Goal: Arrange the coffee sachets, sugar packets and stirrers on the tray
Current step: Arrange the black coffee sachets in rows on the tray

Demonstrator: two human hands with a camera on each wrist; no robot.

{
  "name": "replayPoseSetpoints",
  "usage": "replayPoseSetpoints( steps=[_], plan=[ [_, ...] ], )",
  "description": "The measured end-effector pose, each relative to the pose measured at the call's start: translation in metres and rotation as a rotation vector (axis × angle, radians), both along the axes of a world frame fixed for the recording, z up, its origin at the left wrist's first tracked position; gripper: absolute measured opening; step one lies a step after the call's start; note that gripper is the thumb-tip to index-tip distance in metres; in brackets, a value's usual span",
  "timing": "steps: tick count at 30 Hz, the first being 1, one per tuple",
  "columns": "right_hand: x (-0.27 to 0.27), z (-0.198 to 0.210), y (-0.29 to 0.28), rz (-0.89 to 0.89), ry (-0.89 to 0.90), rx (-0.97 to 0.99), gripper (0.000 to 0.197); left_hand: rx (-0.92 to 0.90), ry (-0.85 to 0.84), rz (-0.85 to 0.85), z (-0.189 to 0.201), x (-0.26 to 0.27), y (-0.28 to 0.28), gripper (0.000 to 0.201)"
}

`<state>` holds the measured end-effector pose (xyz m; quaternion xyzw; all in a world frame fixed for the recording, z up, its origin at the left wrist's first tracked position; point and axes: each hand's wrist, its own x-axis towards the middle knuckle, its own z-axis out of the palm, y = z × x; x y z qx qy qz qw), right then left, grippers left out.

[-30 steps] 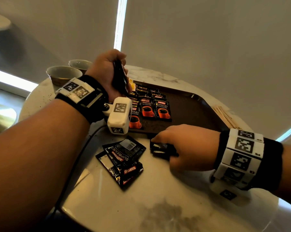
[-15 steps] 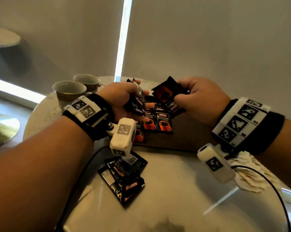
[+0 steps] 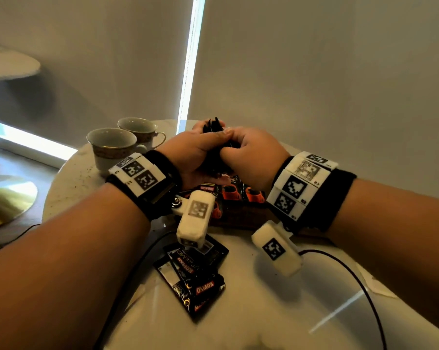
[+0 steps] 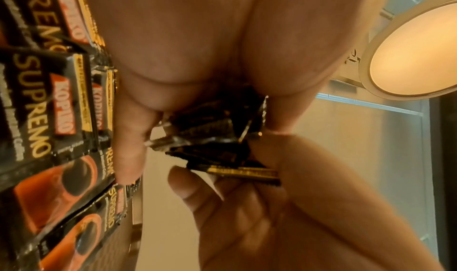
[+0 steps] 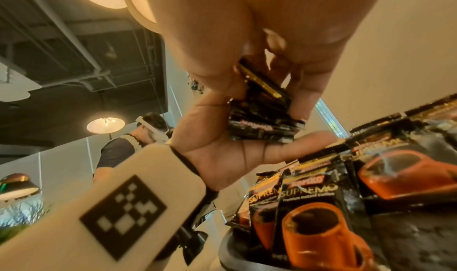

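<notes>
Both hands meet above the brown tray (image 3: 238,219) and hold one bundle of black coffee sachets (image 3: 213,128) upright between them. My left hand (image 3: 205,142) grips the bundle from the left and my right hand (image 3: 235,147) from the right. In the left wrist view my left fingers (image 4: 128,138) curl round the sachets (image 4: 212,132), with the right hand (image 4: 247,216) below. In the right wrist view the right fingers (image 5: 299,91) pinch the sachets (image 5: 262,116). Rows of sachets with orange cups (image 3: 232,192) lie on the tray. Stirrers and sugar packets are hidden.
A loose pile of sachets (image 3: 193,271) lies on the round marble table (image 3: 251,311) near its front. Two teacups (image 3: 112,145) stand at the back left. A black cable (image 3: 352,269) crosses the table on the right. A person (image 5: 138,138) stands in the background.
The right hand lifted a sachet off the table and brought it to the left hand. Both hands have now closed together on the bundle above the tray.
</notes>
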<state>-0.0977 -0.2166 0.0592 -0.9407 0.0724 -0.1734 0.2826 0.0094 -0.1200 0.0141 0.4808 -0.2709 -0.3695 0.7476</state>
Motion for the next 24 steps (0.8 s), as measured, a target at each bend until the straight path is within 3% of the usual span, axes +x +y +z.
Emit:
replayPoseSetpoints(
  steps=[4, 9, 11, 14, 17, 19, 21, 24],
  plan=[
    [-0.011, -0.002, -0.005, 0.019, 0.019, 0.109, 0.028, -0.019, 0.029, 0.080, 0.005, 0.004, 0.001, 0.034],
    [-0.034, -0.010, -0.006, 0.042, 0.072, -0.068, 0.011, -0.162, 0.127, 0.185, 0.009, 0.019, 0.009, 0.043],
    [-0.044, -0.010, 0.002, 0.095, 0.190, -0.142, 0.013, -0.174, 0.149, 0.212, 0.008, 0.025, 0.012, 0.041],
    [-0.057, -0.011, 0.018, 0.229, 0.462, -0.258, 0.040, -0.135, 0.146, 0.224, 0.009, 0.029, 0.016, 0.027],
    [-0.064, -0.019, 0.036, 0.391, 0.598, -0.381, 0.080, -0.127, 0.155, 0.196, 0.007, 0.031, 0.017, 0.036],
    [-0.066, -0.023, 0.046, 0.486, 0.669, -0.506, 0.096, -0.172, 0.161, 0.203, 0.008, 0.031, 0.018, 0.029],
    [-0.066, -0.026, 0.054, 0.540, 0.718, -0.582, 0.101, -0.197, 0.175, 0.202, 0.008, 0.030, 0.019, 0.029],
    [-0.064, -0.030, 0.062, 0.588, 0.673, -0.682, 0.091, -0.196, 0.182, 0.216, 0.008, 0.030, 0.021, 0.026]
  ],
)
